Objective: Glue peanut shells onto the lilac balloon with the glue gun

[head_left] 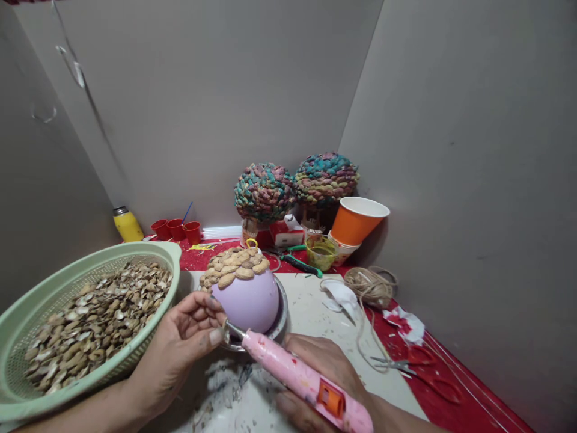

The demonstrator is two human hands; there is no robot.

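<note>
My right hand (pixel 322 367) grips a pink hot glue gun (pixel 282 361), its metal nozzle pointing left. At the nozzle tip, my left hand (pixel 189 328) pinches what looks like a small peanut shell, mostly hidden by the fingers. Just behind both hands, a lilac ball (pixel 252 304) rests in a round metal dish (pixel 283 313). Overlapping peanut shells (pixel 237 264) cover the ball's top, around a small yellow loop. On the left stands a green basket (pixel 175 255) full of loose peanut shell halves (pixel 103 319).
Behind stand two painted shell-covered trees (pixel 264 191), pliers (pixel 302 263), a yellowish cup (pixel 320 252) and an orange paper cup (pixel 356 222). Twine (pixel 372 285) and red-handled scissors (pixel 433 373) lie right. Red cups (pixel 175 228) and a yellow bottle (pixel 127 224) stand at back left.
</note>
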